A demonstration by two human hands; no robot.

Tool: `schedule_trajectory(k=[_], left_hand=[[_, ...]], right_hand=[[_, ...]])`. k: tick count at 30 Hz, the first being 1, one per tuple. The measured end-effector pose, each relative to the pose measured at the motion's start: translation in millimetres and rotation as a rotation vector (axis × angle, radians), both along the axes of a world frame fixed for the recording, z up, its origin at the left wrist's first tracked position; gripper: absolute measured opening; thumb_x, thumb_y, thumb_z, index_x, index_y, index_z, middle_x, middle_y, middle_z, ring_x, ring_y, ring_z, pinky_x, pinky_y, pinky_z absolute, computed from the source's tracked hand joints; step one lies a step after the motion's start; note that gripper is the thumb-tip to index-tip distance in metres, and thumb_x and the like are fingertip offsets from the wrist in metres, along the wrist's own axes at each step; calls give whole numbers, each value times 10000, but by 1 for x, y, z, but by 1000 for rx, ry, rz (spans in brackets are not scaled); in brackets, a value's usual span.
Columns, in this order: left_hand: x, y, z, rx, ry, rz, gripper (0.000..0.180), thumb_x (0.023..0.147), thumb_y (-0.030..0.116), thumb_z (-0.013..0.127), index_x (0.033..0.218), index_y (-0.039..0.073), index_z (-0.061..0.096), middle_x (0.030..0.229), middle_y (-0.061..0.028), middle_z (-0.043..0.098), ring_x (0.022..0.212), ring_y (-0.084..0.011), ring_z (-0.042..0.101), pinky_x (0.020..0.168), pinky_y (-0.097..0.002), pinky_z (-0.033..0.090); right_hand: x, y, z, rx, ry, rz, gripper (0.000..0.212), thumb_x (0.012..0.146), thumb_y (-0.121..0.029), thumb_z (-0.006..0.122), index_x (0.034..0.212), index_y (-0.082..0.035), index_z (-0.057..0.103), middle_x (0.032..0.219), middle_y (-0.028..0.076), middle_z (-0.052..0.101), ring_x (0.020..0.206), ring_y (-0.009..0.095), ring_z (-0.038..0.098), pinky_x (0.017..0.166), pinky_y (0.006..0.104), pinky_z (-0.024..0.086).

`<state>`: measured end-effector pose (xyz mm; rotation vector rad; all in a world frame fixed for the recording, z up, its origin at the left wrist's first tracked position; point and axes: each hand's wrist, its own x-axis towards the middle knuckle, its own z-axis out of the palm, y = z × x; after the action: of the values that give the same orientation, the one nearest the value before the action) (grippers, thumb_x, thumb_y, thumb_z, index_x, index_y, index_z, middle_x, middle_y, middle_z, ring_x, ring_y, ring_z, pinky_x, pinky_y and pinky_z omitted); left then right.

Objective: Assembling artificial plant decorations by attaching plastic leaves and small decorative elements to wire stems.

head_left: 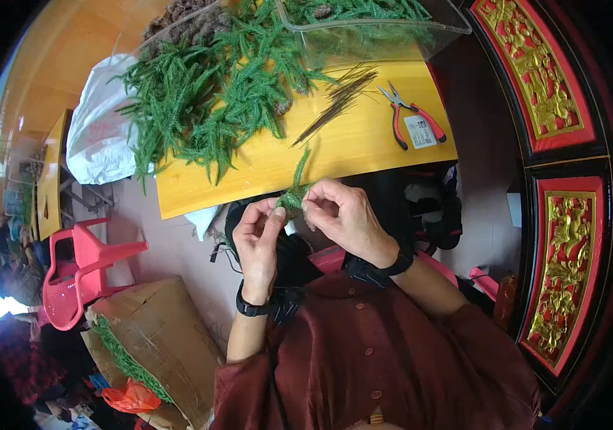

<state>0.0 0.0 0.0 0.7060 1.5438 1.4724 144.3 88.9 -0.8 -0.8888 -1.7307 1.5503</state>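
Note:
Just off the front edge of the yellow table (349,147), a small green artificial pine sprig (294,195) is held between my two hands. My left hand (258,233) pinches its lower left side between thumb and finger. From the right, my right hand (346,215) has its fingertips closed on the sprig's other side; whether they also grip something thin is too small to tell. One frond of the sprig points up toward the tabletop. Beyond it lie a bundle of thin brown wire stems (339,104) and red-handled pliers (410,118) with open jaws.
Artificial pine branches (210,100) heap on the table's left, with pine cones (184,25) behind. A clear plastic bin (364,32) stands at the back, and a white bag (102,125) hangs left. A pink chair (81,272) and cardboard box (159,337) are lower left; carved panels (564,265) stand right.

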Motion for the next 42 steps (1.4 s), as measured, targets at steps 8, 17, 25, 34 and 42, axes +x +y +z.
schedule_trajectory(k=[8,17,25,34,42], left_hand=[[5,7,6,-36,-253,88,71,883,26,619,946,-5,627,850,-10,633,761,-69,570,715,-212,453],[10,-1,-3,-63,84,73,28,848,1,608,873,3,596,781,5,603,667,-63,549,602,-213,451],[19,-1,-1,-46,646,73,81,811,-18,600,892,-24,603,721,-15,598,624,-65,513,581,-222,437],[17,3,-2,-132,306,29,83,826,13,628,906,-11,637,751,9,612,671,-42,508,607,-200,423],[14,5,-18,-104,306,12,77,823,46,668,850,-8,621,750,32,603,677,-32,492,609,-193,410]], right_hand=[[1,-2,-1,172,-46,-62,86,804,-37,653,806,-11,571,653,25,594,544,67,532,506,241,436],[5,-11,5,333,-55,-102,113,761,-45,677,786,-36,567,629,39,563,496,139,506,475,275,419],[7,-16,3,378,-91,-89,129,734,-49,678,785,-54,559,648,59,579,539,196,555,511,317,447],[14,-10,-5,412,-197,-32,153,701,-48,669,773,-61,534,681,83,605,630,275,618,583,371,484],[13,-8,-20,409,-171,-35,168,725,-64,665,773,-60,504,644,106,574,598,305,596,538,408,469]])
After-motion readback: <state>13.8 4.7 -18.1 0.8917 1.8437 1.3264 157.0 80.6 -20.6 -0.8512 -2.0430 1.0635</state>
